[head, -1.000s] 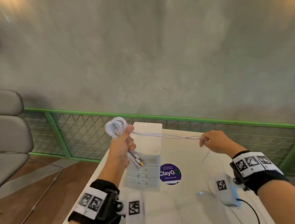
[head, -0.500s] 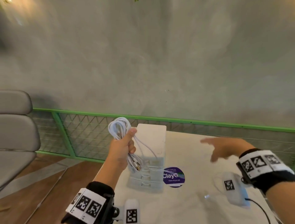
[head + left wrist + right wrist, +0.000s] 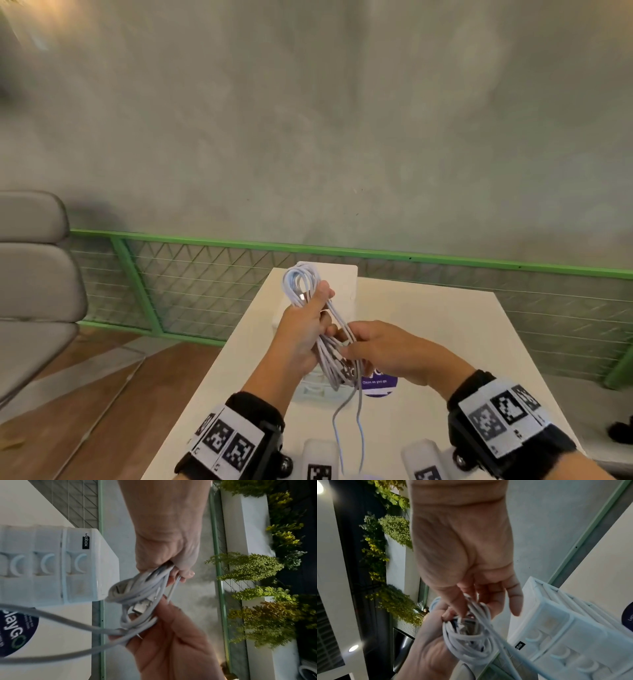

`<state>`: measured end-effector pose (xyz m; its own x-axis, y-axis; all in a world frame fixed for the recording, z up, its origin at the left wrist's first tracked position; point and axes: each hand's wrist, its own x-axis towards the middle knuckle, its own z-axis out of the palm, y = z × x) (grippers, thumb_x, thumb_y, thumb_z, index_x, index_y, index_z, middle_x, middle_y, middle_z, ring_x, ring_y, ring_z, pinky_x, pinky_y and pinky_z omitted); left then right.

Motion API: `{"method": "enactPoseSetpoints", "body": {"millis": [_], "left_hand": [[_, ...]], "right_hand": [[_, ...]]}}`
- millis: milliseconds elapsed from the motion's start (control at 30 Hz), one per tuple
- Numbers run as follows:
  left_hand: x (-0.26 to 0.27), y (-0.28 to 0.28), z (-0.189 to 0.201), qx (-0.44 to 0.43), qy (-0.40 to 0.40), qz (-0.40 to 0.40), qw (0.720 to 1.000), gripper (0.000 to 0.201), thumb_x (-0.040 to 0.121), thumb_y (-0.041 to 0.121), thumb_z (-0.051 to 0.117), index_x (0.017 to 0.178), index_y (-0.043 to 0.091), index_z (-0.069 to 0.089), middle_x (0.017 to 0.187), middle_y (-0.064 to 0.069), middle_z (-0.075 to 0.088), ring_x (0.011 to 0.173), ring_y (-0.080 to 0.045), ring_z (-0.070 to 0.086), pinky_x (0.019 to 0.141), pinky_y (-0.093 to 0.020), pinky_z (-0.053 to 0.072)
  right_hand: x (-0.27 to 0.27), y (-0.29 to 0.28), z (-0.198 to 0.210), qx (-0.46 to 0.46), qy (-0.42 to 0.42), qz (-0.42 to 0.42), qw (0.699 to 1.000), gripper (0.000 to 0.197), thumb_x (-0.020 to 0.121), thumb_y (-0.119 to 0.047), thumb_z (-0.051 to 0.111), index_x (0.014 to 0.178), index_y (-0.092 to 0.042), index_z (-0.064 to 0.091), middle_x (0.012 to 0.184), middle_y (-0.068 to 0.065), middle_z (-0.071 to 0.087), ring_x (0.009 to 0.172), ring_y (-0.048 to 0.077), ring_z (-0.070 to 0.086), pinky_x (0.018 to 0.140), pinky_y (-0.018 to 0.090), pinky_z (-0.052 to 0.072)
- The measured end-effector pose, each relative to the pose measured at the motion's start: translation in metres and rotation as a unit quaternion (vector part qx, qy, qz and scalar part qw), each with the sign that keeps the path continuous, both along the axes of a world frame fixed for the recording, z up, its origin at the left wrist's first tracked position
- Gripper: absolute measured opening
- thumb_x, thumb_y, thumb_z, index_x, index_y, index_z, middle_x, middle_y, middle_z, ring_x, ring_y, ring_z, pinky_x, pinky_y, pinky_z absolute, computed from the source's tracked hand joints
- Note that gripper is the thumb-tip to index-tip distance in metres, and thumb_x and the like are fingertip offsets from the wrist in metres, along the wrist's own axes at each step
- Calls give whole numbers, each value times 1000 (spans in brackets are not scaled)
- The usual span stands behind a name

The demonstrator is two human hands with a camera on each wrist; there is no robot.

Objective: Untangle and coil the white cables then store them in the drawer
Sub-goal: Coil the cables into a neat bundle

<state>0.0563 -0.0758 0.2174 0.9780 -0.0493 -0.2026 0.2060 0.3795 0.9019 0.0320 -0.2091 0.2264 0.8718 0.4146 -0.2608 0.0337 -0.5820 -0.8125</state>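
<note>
Fingers (image 3: 320,294) of left hand (image 3: 303,329) curled tight round the coiled white cables (image 3: 301,282), held above the tabletop (image 3: 445,329). Right hand (image 3: 387,349) pinches the bundle's lower strands; two loose ends trail down toward the near edge. White drawer unit (image 3: 51,566) stands just behind, beside a purple sticker (image 3: 380,385).

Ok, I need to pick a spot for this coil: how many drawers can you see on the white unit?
3, stacked in the drawer unit, seen in the left wrist view: the top drawer by the black label, the middle drawer, and the third drawer at the frame edge. More may be cut off there.
</note>
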Motion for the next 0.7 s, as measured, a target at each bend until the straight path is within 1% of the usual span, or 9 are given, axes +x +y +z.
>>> {"method": "enactPoseSetpoints", "body": {"millis": [133,267,333,400,433,500,567,633,700], "left_hand": [[1,6,0,0,-23,-3,1000,29,90,36,52,72,14,57,47,2,38,41,-9,40,43,-19,38],[2,10,-1,-53,-36,-15,998,23,93,29,47,81,12,56,81,-3,68,74,-15,64,63,-31,57],[0,10,0,-137,-24,-38,990,31,95,28,42,75,10,57,78,-6,74,76,-16,71,65,-35,60],[-1,10,-3,-192,-8,-50,980,49,96,29,38,62,9,66,71,-6,75,70,-16,73,71,-35,58],[-1,9,-6,-214,-5,-49,976,50,96,30,37,61,9,66,70,-6,74,69,-16,73,75,-35,57],[-5,6,-7,-249,-3,-43,967,38,96,29,37,71,8,56,70,-8,74,69,-18,73,74,-34,57],[-8,0,-6,-260,7,-40,965,33,96,27,38,74,7,52,66,-9,73,66,-20,73,68,-35,58],[-10,-5,-4,-252,19,-51,966,33,95,24,42,71,6,55,59,-9,69,62,-22,72,65,-35,59],[-11,-7,-5,-216,13,-78,973,37,93,21,46,63,8,63,55,-7,67,62,-22,72,68,-32,59]], "right_hand": [[0,-3,0,49,-16,-56,997,20,96,-19,45,84,-17,61,81,-3,62,63,10,58,68,30,52],[-2,-6,-5,81,-51,-84,992,27,98,-23,41,90,-34,65,74,-3,60,44,3,45,50,20,41],[-4,-5,-7,122,-11,-97,988,24,94,-40,40,95,-36,64,76,1,58,54,11,45,49,18,38],[-5,-5,-10,135,29,-88,987,51,80,-66,34,94,-27,64,76,4,59,63,22,46,52,22,40],[-5,-4,-12,116,41,-70,990,65,70,-76,31,89,-24,65,72,4,58,59,21,44,51,23,39],[-6,1,-16,97,74,-24,992,73,60,-89,29,73,-27,66,67,10,56,47,16,38,46,22,34],[-8,5,-20,165,123,29,978,64,67,-81,42,73,-23,68,70,11,64,41,14,42,40,20,36],[-9,7,-22,236,173,62,954,46,69,-57,58,79,-14,69,71,6,70,39,13,52,37,19,40],[-10,10,-25,252,191,37,948,32,66,-37,66,76,-7,68,60,7,67,34,13,49,36,19,38]]}}
